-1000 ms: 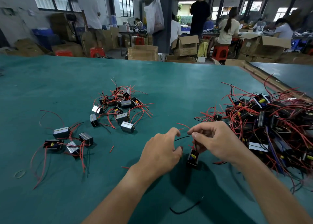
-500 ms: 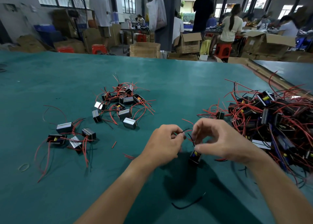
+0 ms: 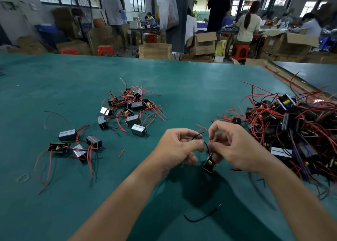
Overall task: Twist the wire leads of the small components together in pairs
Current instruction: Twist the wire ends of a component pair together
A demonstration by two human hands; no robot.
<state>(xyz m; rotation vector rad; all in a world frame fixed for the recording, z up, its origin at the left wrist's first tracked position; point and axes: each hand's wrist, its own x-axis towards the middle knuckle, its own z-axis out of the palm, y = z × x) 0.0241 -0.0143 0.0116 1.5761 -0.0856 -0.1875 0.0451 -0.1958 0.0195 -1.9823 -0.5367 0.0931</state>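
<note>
Nearest the camera, on the green table mat (image 3: 54,213), a black wire scrap (image 3: 200,217) lies between the person's forearms. Just beyond it the two hands meet, almost touching. The left hand (image 3: 176,147) pinches a black lead (image 3: 197,136) between thumb and forefinger, its other fingers curled under. The right hand (image 3: 235,147) curls round the small component (image 3: 209,165), with its lower fingers against the body and its thumb and forefinger closed above, by the leads. The component hangs tilted just over the mat, yellow core showing.

To the left lie a rubber band (image 3: 23,178), a red wire snippet (image 3: 121,153) and a small cluster of components (image 3: 73,146) with red leads. Farther back sits a middle cluster (image 3: 127,107). At the right edge lies a large tangled pile (image 3: 291,127) of components with red and black wires. Beyond the table stand cardboard boxes (image 3: 155,50), red stools (image 3: 239,50) and several people, blurred.
</note>
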